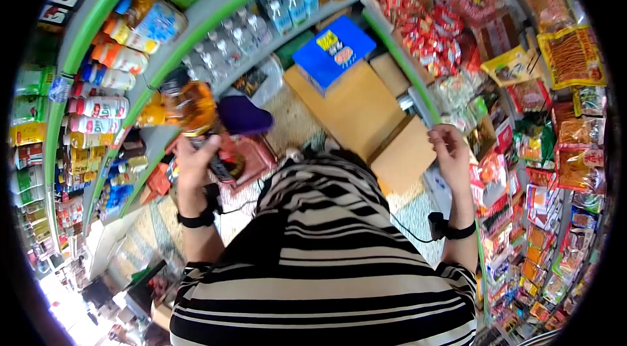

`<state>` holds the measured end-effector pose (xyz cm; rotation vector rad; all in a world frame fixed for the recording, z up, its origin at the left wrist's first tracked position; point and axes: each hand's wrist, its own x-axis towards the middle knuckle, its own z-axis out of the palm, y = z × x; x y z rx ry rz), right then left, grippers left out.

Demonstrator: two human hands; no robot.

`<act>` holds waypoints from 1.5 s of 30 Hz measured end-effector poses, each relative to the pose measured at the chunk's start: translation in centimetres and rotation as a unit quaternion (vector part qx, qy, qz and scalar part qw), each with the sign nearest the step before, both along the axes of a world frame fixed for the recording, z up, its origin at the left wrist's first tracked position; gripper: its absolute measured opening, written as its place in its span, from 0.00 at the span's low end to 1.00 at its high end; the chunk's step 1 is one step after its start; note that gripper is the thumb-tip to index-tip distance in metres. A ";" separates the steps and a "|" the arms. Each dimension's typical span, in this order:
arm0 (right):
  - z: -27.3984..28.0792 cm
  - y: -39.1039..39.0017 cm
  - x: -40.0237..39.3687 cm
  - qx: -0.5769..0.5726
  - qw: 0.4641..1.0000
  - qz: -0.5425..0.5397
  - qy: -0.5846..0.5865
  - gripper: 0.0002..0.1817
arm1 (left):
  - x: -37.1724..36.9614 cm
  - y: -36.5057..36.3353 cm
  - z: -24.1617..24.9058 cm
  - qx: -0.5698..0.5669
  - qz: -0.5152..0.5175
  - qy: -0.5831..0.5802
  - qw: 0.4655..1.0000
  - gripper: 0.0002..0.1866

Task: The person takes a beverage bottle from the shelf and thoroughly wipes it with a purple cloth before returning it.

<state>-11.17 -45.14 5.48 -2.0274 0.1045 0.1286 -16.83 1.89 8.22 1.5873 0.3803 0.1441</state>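
Observation:
My left hand [196, 158] is wrapped around a bottle of amber drink [198, 106] with a dark top and a dark lower label. The bottle is held upright before the drink shelves, its base partly covered by my fingers. On the other side, my right hand [452, 153] has loosely curled fingers and shows nothing between them. Its fingertips are right by the raised flap of an open cardboard box [346, 101]. A blue carton [334, 51] lies on the far end of that box.
Shelves of bottled drinks [108, 108] curve along the left, with clear water bottles [238, 39] ahead. Snack packets [571, 55] fill the right side. A purple seat-like object [245, 115] and a reddish stool [251, 157] stand on the floor near my left hand.

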 end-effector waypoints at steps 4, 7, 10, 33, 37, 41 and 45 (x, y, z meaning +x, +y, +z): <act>-4.8 -4.7 -7.3 -0.129 0.988 0.038 0.080 0.10 | -6.5 4.9 -1.3 0.014 0.053 0.132 0.990 0.19; -9.5 -6.9 -14.9 -0.189 0.892 0.160 0.377 0.21 | -12.0 7.1 0.1 0.013 0.072 0.210 0.975 0.16; -11.2 -6.7 -20.5 -0.115 0.800 0.269 0.524 0.34 | -16.0 9.1 2.2 0.089 0.110 0.206 0.968 0.19; -10.4 -6.9 -20.8 0.000 0.755 0.320 0.573 0.34 | -17.0 9.9 16.3 0.158 0.360 0.086 0.915 0.34; -10.3 -6.9 -20.9 0.004 0.753 0.320 0.575 0.34 | -14.3 7.0 17.9 0.128 0.336 0.128 0.924 0.34; -10.0 -7.0 -20.8 0.003 0.752 0.320 0.576 0.34 | -13.6 5.8 18.1 0.102 0.341 0.133 0.925 0.39; -9.8 -7.0 -20.7 0.000 0.750 0.323 0.577 0.34 | -13.7 6.1 17.3 0.158 0.324 0.094 0.928 0.35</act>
